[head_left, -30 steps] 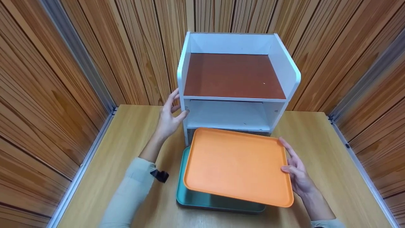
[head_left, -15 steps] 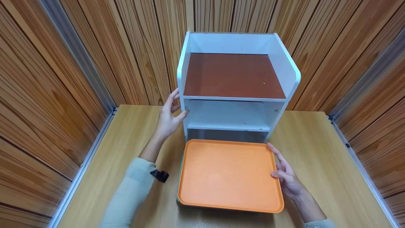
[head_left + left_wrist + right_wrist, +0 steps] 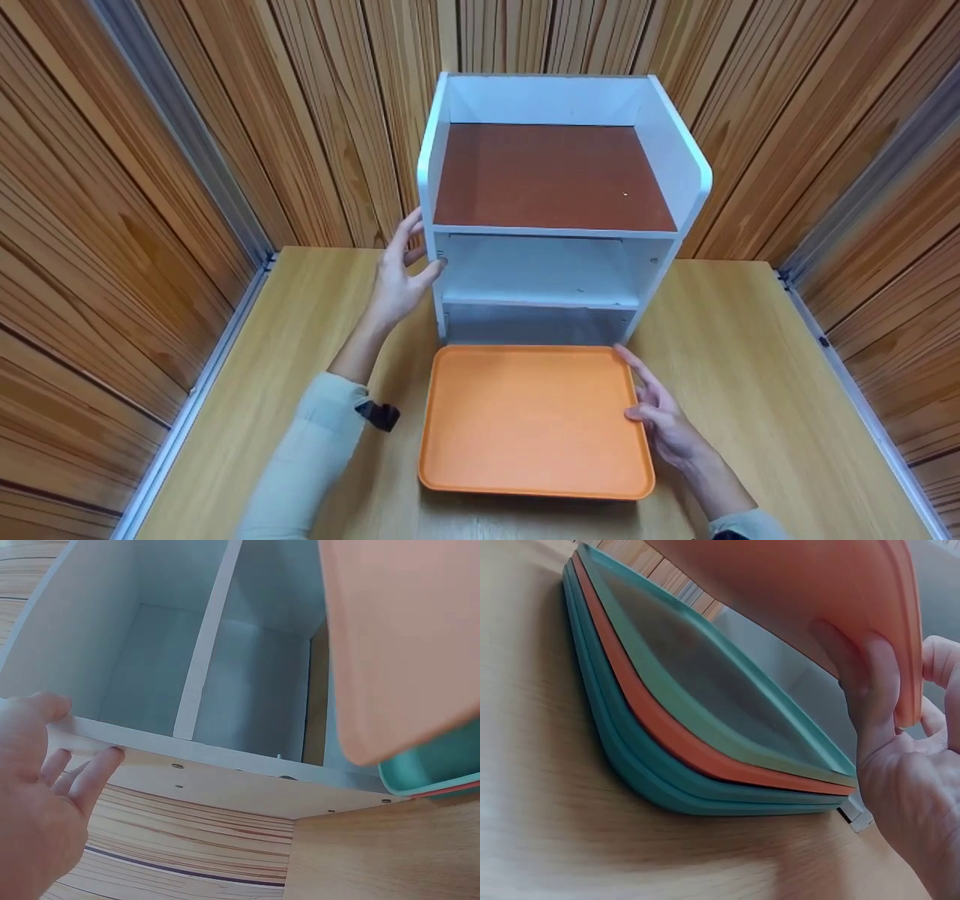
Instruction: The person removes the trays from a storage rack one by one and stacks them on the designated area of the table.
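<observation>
An orange tray (image 3: 536, 420) lies over a stack of trays (image 3: 622, 735) in front of a white shelf unit (image 3: 679, 165). In the right wrist view that tray is tilted above the stack, a gap between them. My right hand (image 3: 667, 431) pinches its right edge, thumb on one face and fingers on the other. The stack alternates teal and orange; a teal tray (image 3: 435, 757) on its top shows in the left wrist view. At the unit's left side panel (image 3: 247, 761), my left hand (image 3: 397, 289) grips the front edge between thumb and fingers.
The unit has a brown top board (image 3: 555, 176) with raised sides, and open compartments (image 3: 536, 270) under it. Wood-patterned walls (image 3: 352, 127) enclose the wooden table (image 3: 750, 360) on the left, back and right, with metal strips (image 3: 195, 397) along the edges.
My right hand has brought the orange tray left and toward me, turning it straight over the stack; the teal tray under it is now covered in the head view. My left hand stays in place.
</observation>
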Tool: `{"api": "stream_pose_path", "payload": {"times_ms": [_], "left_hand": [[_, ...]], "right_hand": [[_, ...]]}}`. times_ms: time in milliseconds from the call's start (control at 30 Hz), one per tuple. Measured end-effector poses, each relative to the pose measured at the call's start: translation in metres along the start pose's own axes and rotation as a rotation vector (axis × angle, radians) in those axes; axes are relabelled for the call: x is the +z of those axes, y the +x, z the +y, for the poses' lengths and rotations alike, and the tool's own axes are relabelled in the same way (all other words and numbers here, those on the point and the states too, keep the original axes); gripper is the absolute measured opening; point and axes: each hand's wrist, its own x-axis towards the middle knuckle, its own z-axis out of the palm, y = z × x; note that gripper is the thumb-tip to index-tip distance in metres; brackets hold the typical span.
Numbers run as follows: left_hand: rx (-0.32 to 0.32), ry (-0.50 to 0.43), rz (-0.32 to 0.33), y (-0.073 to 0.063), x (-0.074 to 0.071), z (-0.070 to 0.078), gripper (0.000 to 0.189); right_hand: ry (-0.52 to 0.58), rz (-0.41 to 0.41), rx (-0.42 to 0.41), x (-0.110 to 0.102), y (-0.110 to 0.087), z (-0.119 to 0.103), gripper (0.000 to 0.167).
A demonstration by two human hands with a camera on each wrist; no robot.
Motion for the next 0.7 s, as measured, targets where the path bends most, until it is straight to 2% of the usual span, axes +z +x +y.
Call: {"api": "stream_pose_path", "payload": {"times_ms": [433,700], "left_hand": [[0.014,0.013,-0.005,-0.001,0.000,0.000,0.079],[0.020,-0.010,-0.010,-0.001,-0.001,-0.001,0.079]], "right_hand": [[-0.062,0.116,0.049,-0.002,0.001,0.013,0.094],[-0.062,0.101,0.049,-0.003,0.002,0.017,0.092]]}}
